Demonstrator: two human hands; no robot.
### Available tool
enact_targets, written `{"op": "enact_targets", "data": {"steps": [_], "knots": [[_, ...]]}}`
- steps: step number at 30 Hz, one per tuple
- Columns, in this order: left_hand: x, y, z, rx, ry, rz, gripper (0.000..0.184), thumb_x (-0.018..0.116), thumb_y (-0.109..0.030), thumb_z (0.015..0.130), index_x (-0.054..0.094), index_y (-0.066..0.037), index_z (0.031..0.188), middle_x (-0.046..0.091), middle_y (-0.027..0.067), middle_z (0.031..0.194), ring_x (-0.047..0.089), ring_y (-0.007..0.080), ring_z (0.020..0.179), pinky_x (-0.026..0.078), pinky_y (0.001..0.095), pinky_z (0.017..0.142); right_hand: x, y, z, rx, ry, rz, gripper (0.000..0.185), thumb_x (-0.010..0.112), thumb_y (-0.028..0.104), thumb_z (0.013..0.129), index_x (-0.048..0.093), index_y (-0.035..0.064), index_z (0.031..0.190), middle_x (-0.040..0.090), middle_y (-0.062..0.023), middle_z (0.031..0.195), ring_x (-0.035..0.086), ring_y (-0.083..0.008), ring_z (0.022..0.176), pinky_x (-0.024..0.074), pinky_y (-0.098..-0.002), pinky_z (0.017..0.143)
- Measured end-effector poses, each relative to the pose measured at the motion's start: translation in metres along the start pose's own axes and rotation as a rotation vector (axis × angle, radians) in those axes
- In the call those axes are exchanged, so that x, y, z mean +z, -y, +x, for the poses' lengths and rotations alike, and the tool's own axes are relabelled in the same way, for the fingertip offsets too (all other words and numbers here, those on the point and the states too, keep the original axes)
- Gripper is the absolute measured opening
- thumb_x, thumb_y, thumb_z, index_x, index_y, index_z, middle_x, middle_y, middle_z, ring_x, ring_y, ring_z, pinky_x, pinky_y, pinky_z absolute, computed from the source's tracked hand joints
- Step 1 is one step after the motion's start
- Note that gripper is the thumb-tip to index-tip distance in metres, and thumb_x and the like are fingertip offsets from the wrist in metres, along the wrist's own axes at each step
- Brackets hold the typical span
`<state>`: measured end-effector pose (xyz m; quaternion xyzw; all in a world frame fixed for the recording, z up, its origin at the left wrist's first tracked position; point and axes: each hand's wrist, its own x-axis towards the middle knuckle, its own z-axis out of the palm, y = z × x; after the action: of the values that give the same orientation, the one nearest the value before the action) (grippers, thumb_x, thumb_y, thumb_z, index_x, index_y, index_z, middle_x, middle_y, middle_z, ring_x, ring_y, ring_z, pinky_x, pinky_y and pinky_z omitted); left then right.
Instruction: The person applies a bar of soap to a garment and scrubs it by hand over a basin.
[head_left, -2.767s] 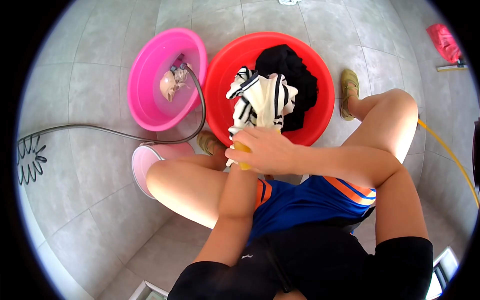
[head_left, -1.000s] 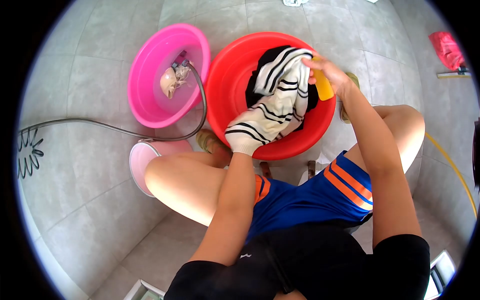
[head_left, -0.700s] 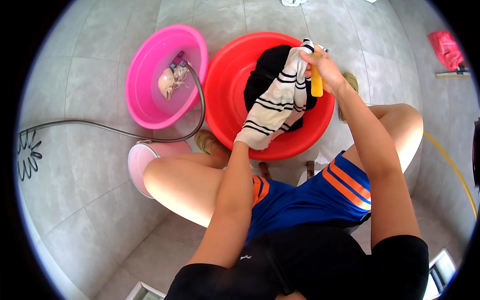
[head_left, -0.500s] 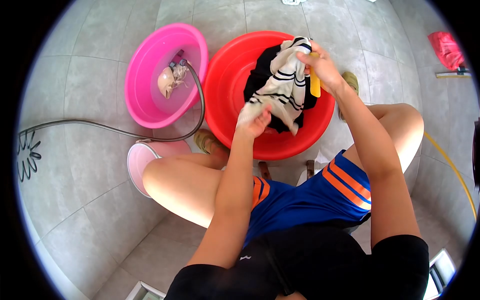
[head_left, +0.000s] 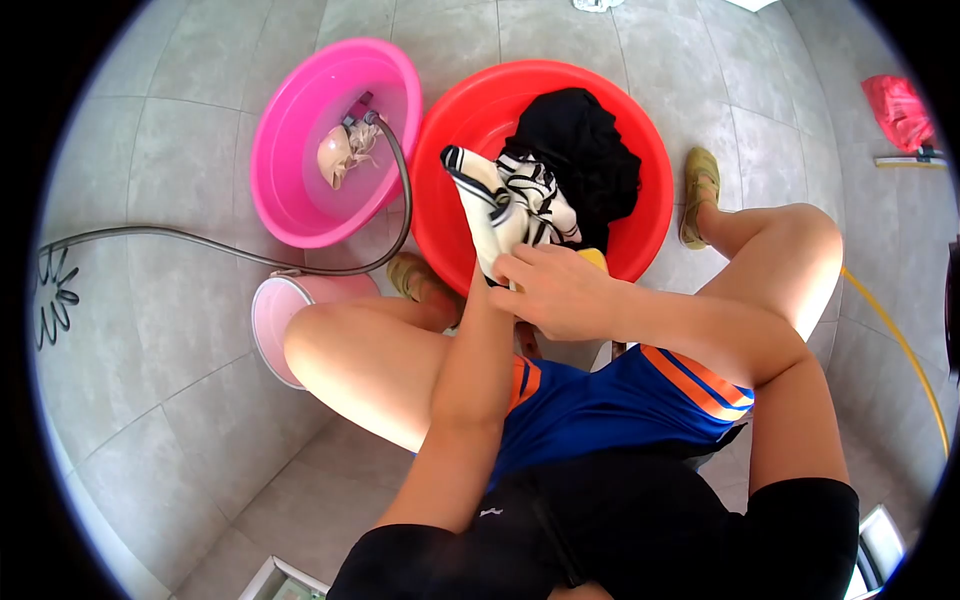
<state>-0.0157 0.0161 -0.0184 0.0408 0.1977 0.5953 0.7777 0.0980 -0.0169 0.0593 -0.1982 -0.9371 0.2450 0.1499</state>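
The striped cloth, cream knit with black bands, was drawn over the left hand to the wrist; that hidden hand's pose could not be told. The right hand lay across the wrist, fingers curled and their tips at the cloth's lower edge; whether they pinched it was unclear. A yellow piece showed partly behind that hand. The black shirt bore a white mark too small to read. Crumpled black fabric lay in the round, smooth red basin, near the cloth's bunched end.
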Motion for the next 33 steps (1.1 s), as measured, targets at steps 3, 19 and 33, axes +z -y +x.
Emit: {"op": "enact_targets", "data": {"steps": [3, 19, 33], "knots": [[0.002, 0.002, 0.002, 0.028, 0.011, 0.04, 0.068, 0.048, -0.057, 0.077, 0.033, -0.009, 0.123, 0.048, 0.0177, 0.116, 0.047, 0.0366, 0.112, 0.03, 0.0563, 0.094, 0.008, -0.013, 0.016, -0.301, -0.361, -0.129, 0.024, 0.067, 0.02, 0.068, 0.056, 0.0107, 0.088, 0.054, -0.008, 0.107, 0.055, -0.0242, 0.096, 0.0468, -0.035, 0.077], [0.022, 0.012, 0.008, 0.415, 0.013, 0.921, 0.043, 0.053, -0.042, 0.069, 0.043, -0.01, 0.096, 0.049, 0.013, 0.097, 0.05, 0.0349, 0.098, 0.035, 0.05, 0.08, 0.022, -0.014, 0.021, 0.083, -0.301, -0.091, 0.05, 0.068, 0.038, 0.075, 0.055, 0.0086, 0.114, 0.042, -0.0194, 0.129, 0.043, -0.0367, 0.121, 0.0376, -0.0432, 0.101], [0.056, -0.045, 0.007, 1.209, 0.144, 2.414, 0.022, 0.057, -0.029, 0.062, 0.052, -0.01, 0.072, 0.051, 0.0089, 0.08, 0.053, 0.0333, 0.085, 0.039, 0.0444, 0.068, -0.014, -0.093, 0.016, 1.073, -0.344, 1.237, 0.022, 0.057, 0.012, 0.083, 0.052, 0.0073, 0.104, 0.056, -0.0027, 0.084, 0.053, -0.0077, 0.062, 0.0407, -0.022, 0.047]]}}
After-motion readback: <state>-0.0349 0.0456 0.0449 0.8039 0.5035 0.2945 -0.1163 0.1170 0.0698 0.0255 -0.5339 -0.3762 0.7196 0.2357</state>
